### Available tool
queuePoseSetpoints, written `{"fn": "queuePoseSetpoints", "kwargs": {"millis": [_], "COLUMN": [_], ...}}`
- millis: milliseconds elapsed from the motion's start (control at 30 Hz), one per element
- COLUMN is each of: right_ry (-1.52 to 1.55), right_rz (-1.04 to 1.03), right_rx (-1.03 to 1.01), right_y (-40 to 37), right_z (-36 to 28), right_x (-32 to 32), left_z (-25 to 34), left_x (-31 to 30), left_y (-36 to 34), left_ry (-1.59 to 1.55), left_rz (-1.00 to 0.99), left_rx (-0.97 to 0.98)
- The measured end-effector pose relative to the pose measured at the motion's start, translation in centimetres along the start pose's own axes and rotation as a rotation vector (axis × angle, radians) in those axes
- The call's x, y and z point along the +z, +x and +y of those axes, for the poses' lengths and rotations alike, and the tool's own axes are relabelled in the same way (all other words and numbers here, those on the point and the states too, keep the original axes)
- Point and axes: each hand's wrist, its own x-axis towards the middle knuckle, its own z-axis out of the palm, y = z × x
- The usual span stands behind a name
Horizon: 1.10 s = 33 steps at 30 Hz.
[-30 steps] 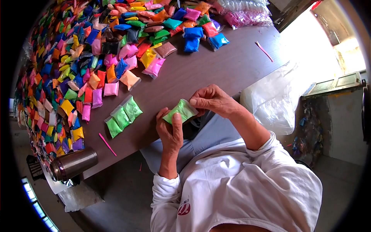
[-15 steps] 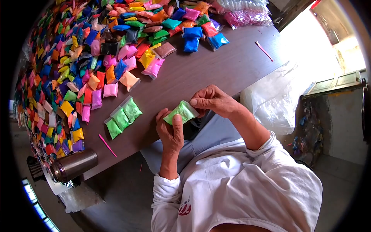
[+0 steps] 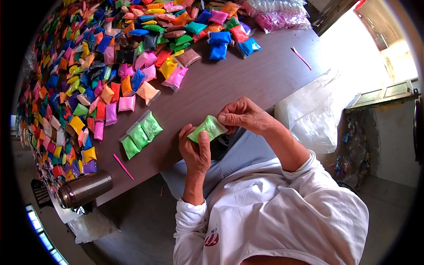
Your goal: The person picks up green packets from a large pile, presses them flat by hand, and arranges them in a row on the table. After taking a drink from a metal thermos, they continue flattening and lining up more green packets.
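Green packet (image 3: 209, 127), plump clear plastic, sits by the counter's (image 3: 190, 95) near edge, gripped by the half-curled left hand (image 3: 194, 149); the nearly closed right hand (image 3: 247, 116) pinches its clear end. Beyond: three filled green sachets (image 3: 140, 135), then heaped multicoloured pouches (image 3: 95, 70).

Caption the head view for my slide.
Left hand grips a green packet, right hand pinches its clear end; three more green packets lie on the table near a colorful pile.
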Motion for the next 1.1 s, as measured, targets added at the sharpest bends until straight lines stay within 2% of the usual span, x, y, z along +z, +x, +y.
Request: {"fn": "queuePoseSetpoints", "kwargs": {"millis": [367, 433, 833, 1100], "right_ry": [-0.009, -0.122, -0.218, -0.155], "right_rz": [0.002, 0.011, 0.022, 0.031], "right_rx": [-0.020, -0.062, -0.053, -0.055], "right_y": [-0.14, -0.18, -0.43, -0.12], "right_z": [-0.01, 0.30, -0.25, 0.44], "right_x": [0.25, 0.01, 0.24, 0.50], "left_z": [-0.37, -0.23, -0.04, 0.12], "left_x": [-0.01, -0.01, 0.02, 0.13], "left_y": [0.11, 0.18, 0.37, 0.29], "left_ry": [0.056, 0.071, 0.111, 0.119], "left_rz": [0.017, 0.007, -0.017, 0.007], "left_rx": [0.089, 0.112, 0.150, 0.141]}}
